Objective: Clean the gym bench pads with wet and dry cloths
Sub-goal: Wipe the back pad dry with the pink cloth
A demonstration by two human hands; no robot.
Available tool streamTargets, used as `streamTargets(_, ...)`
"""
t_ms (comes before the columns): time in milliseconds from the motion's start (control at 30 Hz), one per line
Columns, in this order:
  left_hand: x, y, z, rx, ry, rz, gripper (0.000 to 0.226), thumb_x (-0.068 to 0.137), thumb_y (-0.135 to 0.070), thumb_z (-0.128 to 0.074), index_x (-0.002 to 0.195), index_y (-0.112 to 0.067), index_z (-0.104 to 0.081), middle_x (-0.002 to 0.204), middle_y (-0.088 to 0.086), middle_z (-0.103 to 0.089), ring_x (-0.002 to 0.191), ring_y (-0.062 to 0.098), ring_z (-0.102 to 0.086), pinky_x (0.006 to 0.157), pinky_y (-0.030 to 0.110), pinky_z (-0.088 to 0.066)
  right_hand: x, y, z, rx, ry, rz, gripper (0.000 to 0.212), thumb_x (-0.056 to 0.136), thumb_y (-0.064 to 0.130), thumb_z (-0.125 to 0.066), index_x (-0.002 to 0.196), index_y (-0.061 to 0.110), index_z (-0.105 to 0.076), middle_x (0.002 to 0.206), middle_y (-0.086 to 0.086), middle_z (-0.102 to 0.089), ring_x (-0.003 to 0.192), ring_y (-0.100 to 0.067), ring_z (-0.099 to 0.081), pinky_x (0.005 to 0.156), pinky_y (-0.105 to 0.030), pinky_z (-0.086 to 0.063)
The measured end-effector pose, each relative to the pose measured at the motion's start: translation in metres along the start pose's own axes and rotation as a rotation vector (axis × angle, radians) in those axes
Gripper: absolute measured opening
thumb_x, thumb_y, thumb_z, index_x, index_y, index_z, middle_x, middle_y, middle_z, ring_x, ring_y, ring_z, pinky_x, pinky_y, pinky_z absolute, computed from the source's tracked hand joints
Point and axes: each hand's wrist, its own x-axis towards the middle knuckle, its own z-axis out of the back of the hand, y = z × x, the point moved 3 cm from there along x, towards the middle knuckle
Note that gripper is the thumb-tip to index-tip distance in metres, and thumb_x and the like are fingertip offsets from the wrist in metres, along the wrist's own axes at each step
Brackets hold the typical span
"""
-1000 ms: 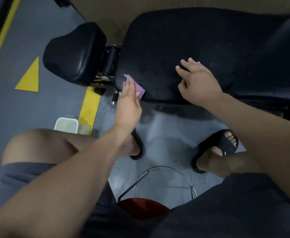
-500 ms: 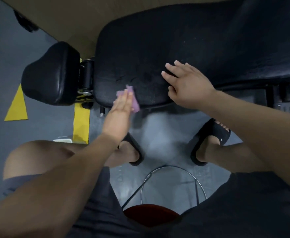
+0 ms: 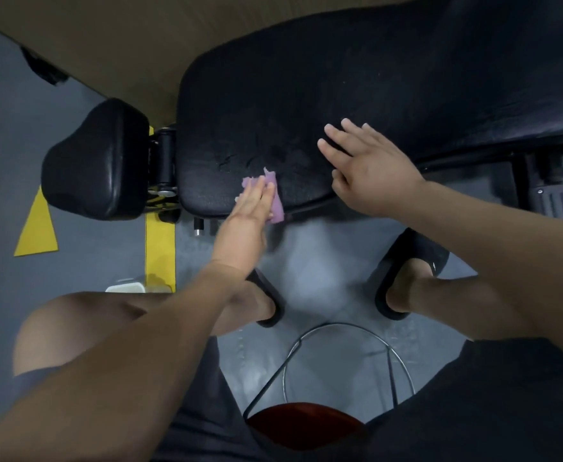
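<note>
L hand (image 3: 248,215) flat, fingers straight, pressing purple cloth (image 3: 276,203) at near edge of bench pad (image 3: 306,95); R hand (image 3: 370,171) splayed flat nearby, plenty bare pad beyond.

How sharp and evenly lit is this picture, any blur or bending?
Head view: the left hand and purple cloth are slightly motion-blurred, the right hand sharper; the black bench pad is dim; the grey floor carries soft glare; wide-angle bending curves the frame's edges.
</note>
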Motion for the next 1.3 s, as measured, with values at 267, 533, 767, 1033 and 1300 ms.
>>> streamTargets(267,0.021,-0.042,-0.007,-0.113,0.019,-0.058,0.085,0.087,0.017,-0.044,0.161,-0.017,-0.022,0.169,0.004,-0.019,0.156,0.022,-0.015,0.124,0.023,-0.016,0.002,0.005,-0.004,-0.043,-0.039,-0.021,0.072,0.092,0.040,-0.021,0.157,0.011,-0.037,0.166,-0.010,-0.029,0.155,-0.030,-0.020,0.127,-0.046,-0.014)
streamTargets(533,0.065,0.002,0.015,-0.108,0.036,0.355,0.091,0.083,0.013,-0.049,0.162,-0.012,-0.012,0.170,0.006,-0.013,0.156,0.026,-0.015,0.125,0.025,-0.014,0.010,0.016,-0.008,-0.092,-0.037,-0.061,0.076,0.095,0.047,-0.020,0.160,0.008,-0.027,0.169,-0.009,-0.020,0.157,-0.027,-0.012,0.128,-0.047,-0.010)
streamTargets(767,0.071,0.038,0.026,-0.093,0.065,0.219,0.091,0.086,0.014,-0.045,0.163,-0.026,-0.016,0.163,0.008,-0.031,0.141,0.024,-0.043,0.110,0.028,-0.037,0.028,0.018,-0.014,-0.159,-0.056,-0.061,0.078,0.098,0.053,-0.015,0.161,0.008,-0.020,0.170,-0.010,-0.014,0.158,-0.026,-0.008,0.127,-0.047,-0.010)
streamTargets(1033,0.078,0.022,0.026,-0.135,0.062,0.172,0.083,0.088,0.013,-0.044,0.162,-0.016,-0.019,0.169,0.003,-0.018,0.156,0.018,-0.012,0.124,0.020,-0.015,0.034,0.017,-0.016,-0.171,-0.062,-0.071,0.080,0.097,0.057,-0.019,0.162,0.011,-0.018,0.170,-0.010,-0.012,0.158,-0.026,-0.005,0.127,-0.048,-0.009)
streamTargets(1300,0.126,0.088,0.053,-0.012,0.094,0.451,0.080,0.096,0.005,-0.046,0.163,-0.016,-0.010,0.170,0.007,-0.012,0.156,0.028,-0.015,0.123,0.031,-0.020,0.036,0.016,-0.014,-0.167,-0.071,-0.080,0.081,0.096,0.059,-0.023,0.162,0.014,-0.019,0.170,-0.008,-0.013,0.158,-0.025,-0.005,0.127,-0.048,-0.008)
